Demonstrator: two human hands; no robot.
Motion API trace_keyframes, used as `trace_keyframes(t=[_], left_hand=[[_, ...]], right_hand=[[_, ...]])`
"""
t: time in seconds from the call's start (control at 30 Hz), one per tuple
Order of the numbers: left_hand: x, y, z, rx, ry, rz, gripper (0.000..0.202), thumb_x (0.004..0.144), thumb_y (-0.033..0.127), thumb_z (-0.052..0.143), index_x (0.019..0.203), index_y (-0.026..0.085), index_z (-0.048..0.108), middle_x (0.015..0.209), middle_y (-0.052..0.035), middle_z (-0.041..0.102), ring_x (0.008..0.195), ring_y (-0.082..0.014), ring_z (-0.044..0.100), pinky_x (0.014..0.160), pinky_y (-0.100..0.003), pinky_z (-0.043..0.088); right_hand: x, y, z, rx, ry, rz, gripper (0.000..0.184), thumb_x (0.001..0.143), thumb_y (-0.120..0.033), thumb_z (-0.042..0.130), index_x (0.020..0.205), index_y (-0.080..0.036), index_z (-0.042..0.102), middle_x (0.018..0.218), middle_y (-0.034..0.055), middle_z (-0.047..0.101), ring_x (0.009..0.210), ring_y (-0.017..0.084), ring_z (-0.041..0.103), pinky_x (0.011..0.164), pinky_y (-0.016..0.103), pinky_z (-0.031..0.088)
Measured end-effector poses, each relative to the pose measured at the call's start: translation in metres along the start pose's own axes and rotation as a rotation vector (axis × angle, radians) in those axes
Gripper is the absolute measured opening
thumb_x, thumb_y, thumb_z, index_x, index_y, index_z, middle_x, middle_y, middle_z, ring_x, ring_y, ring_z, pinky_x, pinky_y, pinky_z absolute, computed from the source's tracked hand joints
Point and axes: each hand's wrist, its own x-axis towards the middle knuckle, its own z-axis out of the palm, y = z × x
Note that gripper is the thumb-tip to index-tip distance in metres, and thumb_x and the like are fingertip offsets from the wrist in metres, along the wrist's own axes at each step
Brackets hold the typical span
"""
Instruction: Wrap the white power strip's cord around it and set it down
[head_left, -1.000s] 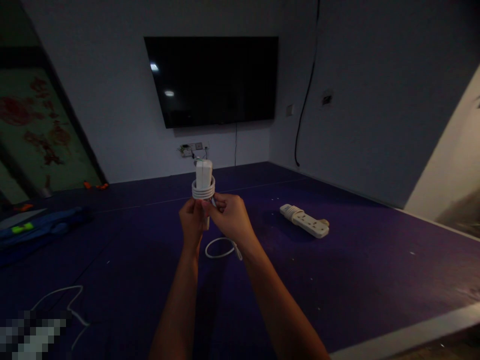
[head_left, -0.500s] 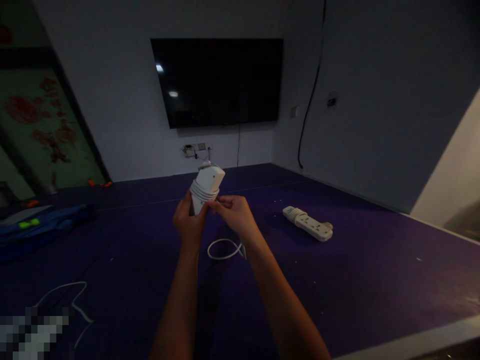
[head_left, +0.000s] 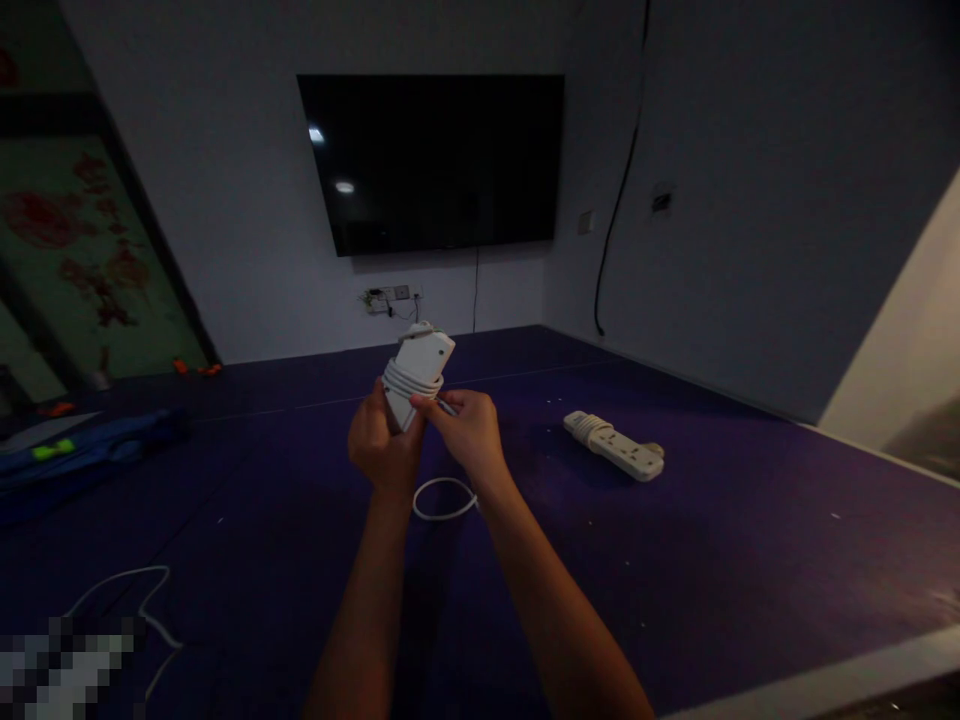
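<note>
In the head view my left hand [head_left: 381, 440] is closed around the lower end of a white power strip [head_left: 425, 354], held up and tilted to the right. White cable [head_left: 412, 380] is wound in several turns round its middle. My right hand [head_left: 466, 425] pinches the cable at the strip's right side, thumb against the turns. Below the hands, a loop of white cord [head_left: 442, 517] lies on the purple surface. To the right rests a second power strip [head_left: 628, 455], its own cable wrapped round one end and its sockets facing up.
The purple floor [head_left: 720, 560] reaches back to the walls. A dark television [head_left: 450, 165] hangs above a wall socket panel [head_left: 388, 299]. Blue cloth [head_left: 112, 440] lies at left; a thin white cord [head_left: 154, 620] runs to a blurred patch in the lower left corner. A black cable [head_left: 619, 220] hangs at right.
The held power strip has turned slightly, showing more of its flat face, and my left wrist has rotated with it. My right hand keeps its pinch. The view has shifted slightly.
</note>
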Motion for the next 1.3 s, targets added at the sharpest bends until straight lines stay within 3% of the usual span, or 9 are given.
trace_keyframes(t=[0.13,0.3,0.4,0.5,0.7,0.9,1.3], left_hand=[[0.008,0.005,0.000,-0.233,-0.174,-0.134,0.061,0.057,0.046,0.077,0.108,0.016,0.064,0.106,-0.0137,0.066,0.101,-0.0258,0.059,0.090,-0.036,0.042],[0.013,0.004,0.003,-0.731,-0.507,-0.630,0.054,0.062,0.055,0.071,0.094,0.011,0.069,0.088,-0.0110,0.070,0.076,-0.0197,0.065,0.066,-0.027,0.047],[0.011,0.003,0.004,-0.822,-0.642,-0.819,0.055,0.065,0.061,0.066,0.088,0.011,0.070,0.078,-0.0097,0.070,0.069,-0.0189,0.065,0.060,-0.026,0.046],[0.009,0.006,0.004,-0.925,-0.734,-0.913,0.056,0.067,0.062,0.064,0.090,0.012,0.070,0.079,-0.0098,0.071,0.072,-0.0203,0.066,0.062,-0.027,0.048],[0.010,0.012,0.006,-1.003,-0.685,-0.993,0.051,0.070,0.060,0.062,0.090,0.013,0.069,0.070,-0.0074,0.070,0.067,-0.0205,0.067,0.059,-0.029,0.051],[0.010,0.009,0.011,-0.978,-0.546,-0.991,0.055,0.061,0.064,0.067,0.080,0.012,0.067,0.061,-0.0051,0.067,0.058,-0.0186,0.065,0.052,-0.027,0.049],[0.009,0.011,0.007,-0.888,-0.466,-0.886,0.063,0.053,0.070,0.067,0.076,0.011,0.066,0.061,-0.0057,0.066,0.056,-0.0177,0.063,0.050,-0.025,0.044]], right_hand=[[0.008,0.008,-0.014,-0.053,0.073,-0.015,0.050,0.070,-0.061,0.059,0.064,-0.012,0.069,0.048,-0.0028,0.045,0.050,0.010,0.043,0.047,0.021,0.029],[0.016,0.019,-0.039,-0.032,0.140,0.042,0.054,0.068,-0.063,0.059,0.051,-0.012,0.061,0.045,-0.0048,0.031,0.046,0.007,0.027,0.044,0.022,0.018],[0.018,0.021,-0.044,0.039,0.104,0.071,0.053,0.066,-0.063,0.061,0.049,-0.013,0.061,0.044,-0.0047,0.033,0.046,0.006,0.027,0.044,0.022,0.018],[0.018,0.019,-0.042,0.117,0.044,0.064,0.051,0.062,-0.062,0.065,0.056,-0.012,0.066,0.047,-0.0030,0.044,0.048,0.007,0.036,0.044,0.021,0.024],[0.015,0.012,-0.037,0.182,-0.024,0.030,0.048,0.062,-0.059,0.067,0.069,-0.012,0.073,0.065,0.0039,0.066,0.059,0.014,0.056,0.051,0.022,0.038],[0.015,0.013,-0.033,0.237,-0.058,0.023,0.045,0.063,-0.056,0.069,0.070,-0.012,0.073,0.070,0.0052,0.069,0.063,0.015,0.060,0.053,0.022,0.041],[0.016,0.013,-0.029,0.237,-0.060,0.024,0.043,0.064,-0.053,0.069,0.075,-0.012,0.073,0.073,0.0061,0.070,0.068,0.017,0.062,0.055,0.023,0.042]])
